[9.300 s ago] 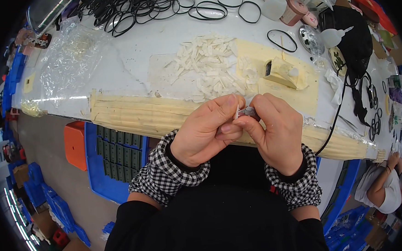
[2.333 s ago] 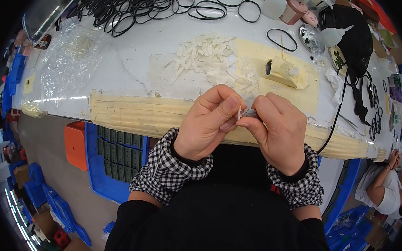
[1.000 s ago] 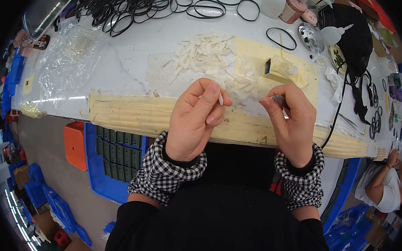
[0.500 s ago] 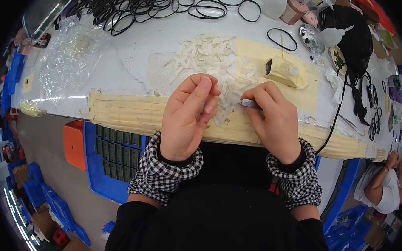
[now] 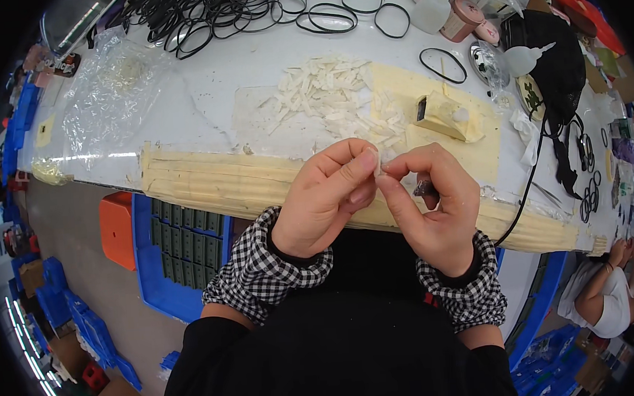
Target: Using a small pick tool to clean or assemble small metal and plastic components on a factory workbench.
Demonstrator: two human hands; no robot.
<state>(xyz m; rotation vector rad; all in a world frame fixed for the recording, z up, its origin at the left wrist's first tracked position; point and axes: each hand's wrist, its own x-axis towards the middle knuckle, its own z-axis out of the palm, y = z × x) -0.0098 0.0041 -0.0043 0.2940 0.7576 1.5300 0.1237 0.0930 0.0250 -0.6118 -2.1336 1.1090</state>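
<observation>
My left hand (image 5: 328, 197) is closed, thumb and forefinger pinching a small white strip (image 5: 379, 166) over the near edge of the table. My right hand (image 5: 437, 209) meets it there, its thumb and fingertip at the other side of the strip. A small dark, metal-looking piece (image 5: 424, 188) is tucked in the curled fingers of my right hand; its kind cannot be made out. Just beyond my hands lies a loose heap of similar white strips (image 5: 325, 88). A block wrapped in yellowish tape (image 5: 446, 117), with a dark end, stands right of the heap.
Black rubber loops (image 5: 204, 16) pile up at the far side. A crumpled clear plastic bag (image 5: 110, 87) lies left. At right are a pink jar (image 5: 462, 18), a black bag (image 5: 552, 60) and a cable. Yellowish padding (image 5: 199, 175) lines the near edge. A blue crate (image 5: 146, 245) stands below.
My hands have come together from apart, the left moving right and slightly toward me. The grey piece at my right fingertips is now back in the curled fingers.
</observation>
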